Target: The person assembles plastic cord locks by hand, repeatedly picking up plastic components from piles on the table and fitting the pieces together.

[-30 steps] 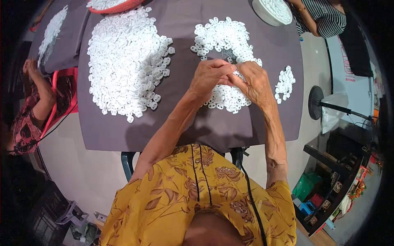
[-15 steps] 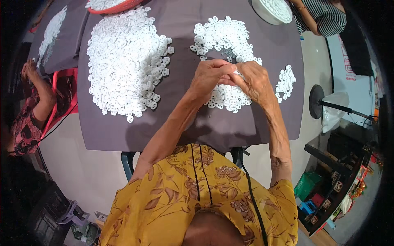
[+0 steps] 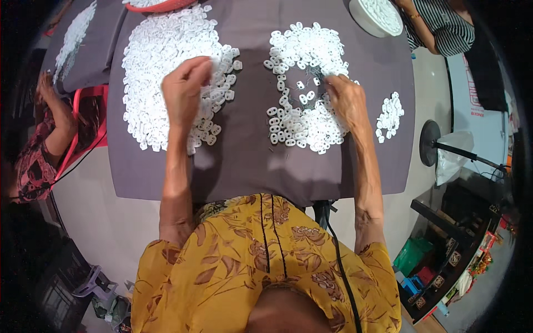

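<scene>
- L hand (image 3: pixel 185 91) is up over the big white pile (image 3: pixel 147 83). Fingers are curled in, w/ tips a bit blurry. Can't tell if it has hold of a pc.
- R hand (image 3: pixel 346 100) is at the R edge of the white ring (image 3: pixel 305 47). Fingers are bent & close tog., tips by the thin gray pins (image 3: pixel 315 72). Can't tell if they pinch anything.
- Hands are well apart, w/ bare tabletop (image 3: pixel 250 161) btwn the big pile & the ring.
- The big pile is on the L side. Its pcs are sm., flat & white, w/ holes.
- The ring is made of the same kind of pcs. A few loose pcs (image 3: pixel 303 99) lie in its mid., near the pins.
- A sm. white pile (image 3: pixel 390 114) is to the R, apart from the ring.
- Red basket (image 3: pixel 166 8) w/ white pcs is at the far end, just behind the big pile.
- White bowl (image 3: pixel 363 25), also w/ white stuff in it, is at the far R, near a person in a striped top (image 3: pixel 452 36).
</scene>
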Demonstrator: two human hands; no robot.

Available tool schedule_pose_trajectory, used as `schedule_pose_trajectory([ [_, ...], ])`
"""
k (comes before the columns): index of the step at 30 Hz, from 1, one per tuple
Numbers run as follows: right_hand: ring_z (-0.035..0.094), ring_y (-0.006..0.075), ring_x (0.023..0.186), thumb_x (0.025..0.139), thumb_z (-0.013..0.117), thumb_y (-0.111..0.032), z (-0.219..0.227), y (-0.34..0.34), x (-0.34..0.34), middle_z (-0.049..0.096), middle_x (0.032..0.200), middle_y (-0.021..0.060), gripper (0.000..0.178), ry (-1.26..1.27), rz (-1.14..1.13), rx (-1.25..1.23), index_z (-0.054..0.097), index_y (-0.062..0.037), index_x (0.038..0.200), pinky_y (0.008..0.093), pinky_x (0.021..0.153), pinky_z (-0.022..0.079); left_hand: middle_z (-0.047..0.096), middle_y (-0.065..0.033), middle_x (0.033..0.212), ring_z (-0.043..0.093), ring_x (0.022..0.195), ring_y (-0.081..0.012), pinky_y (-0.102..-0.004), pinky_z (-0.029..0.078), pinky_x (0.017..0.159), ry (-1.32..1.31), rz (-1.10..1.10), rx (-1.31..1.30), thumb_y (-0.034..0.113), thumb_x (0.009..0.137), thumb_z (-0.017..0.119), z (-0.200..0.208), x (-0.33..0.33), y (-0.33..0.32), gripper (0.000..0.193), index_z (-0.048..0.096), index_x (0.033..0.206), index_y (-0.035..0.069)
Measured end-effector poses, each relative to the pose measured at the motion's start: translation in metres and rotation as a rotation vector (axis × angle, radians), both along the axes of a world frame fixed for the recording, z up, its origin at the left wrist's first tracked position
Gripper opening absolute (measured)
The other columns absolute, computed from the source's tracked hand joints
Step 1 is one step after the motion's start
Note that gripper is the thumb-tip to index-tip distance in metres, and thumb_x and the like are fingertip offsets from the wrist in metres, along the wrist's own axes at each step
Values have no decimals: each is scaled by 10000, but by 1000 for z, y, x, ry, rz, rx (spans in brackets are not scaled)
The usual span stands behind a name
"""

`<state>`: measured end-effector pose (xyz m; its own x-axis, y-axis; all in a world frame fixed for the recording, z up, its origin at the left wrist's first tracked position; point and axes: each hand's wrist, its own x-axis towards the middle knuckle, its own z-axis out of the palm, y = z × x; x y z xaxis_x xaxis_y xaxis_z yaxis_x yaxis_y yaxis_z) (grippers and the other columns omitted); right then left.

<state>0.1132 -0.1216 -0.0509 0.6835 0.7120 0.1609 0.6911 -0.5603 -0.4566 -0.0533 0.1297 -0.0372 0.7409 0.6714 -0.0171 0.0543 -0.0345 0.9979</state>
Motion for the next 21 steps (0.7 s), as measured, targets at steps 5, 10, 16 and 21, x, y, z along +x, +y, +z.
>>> schedule_pose_trajectory([
  [5, 571, 326, 648, 738, 563, -47, -15, 15, 7, 582, 738, 151, 88, -107, 89, -166, 581, -5, 814, 393, 596, 449, 650, -89, 774, 591, 698, -144, -258, 455, 647, 326, 239, 408, 183, 764, 616, -7, -21, 27, 225, 659, 901, 11],
  [10, 569, 331, 661, 730, 580, -62, -16, 21, 7, 582, 739, 151, 102, -165, 120, -197, 580, -4, 815, 399, 600, 450, 644, -139, 817, 611, 720, -221, -291, 467, 674, 337, 272, 591, 176, 746, 617, -11, -28, 34, 232, 654, 901, 6],
  [16, 578, 333, 674, 718, 587, -76, -17, 18, 7, 590, 750, 169, 123, -98, 93, -161, 585, 5, 810, 397, 613, 453, 626, -126, 787, 599, 663, -193, -299, 468, 629, 332, 331, 766, 166, 753, 628, 2, -23, 18, 223, 641, 913, 11],
  [21, 575, 320, 650, 699, 592, -80, -19, 15, 7, 591, 721, 168, 120, -77, 60, -119, 583, 7, 781, 384, 610, 453, 612, -105, 720, 581, 640, -165, -269, 458, 588, -1, -32, 383, 107, 744, 631, -8, 12, -41, 150, 633, 854, 4],
])
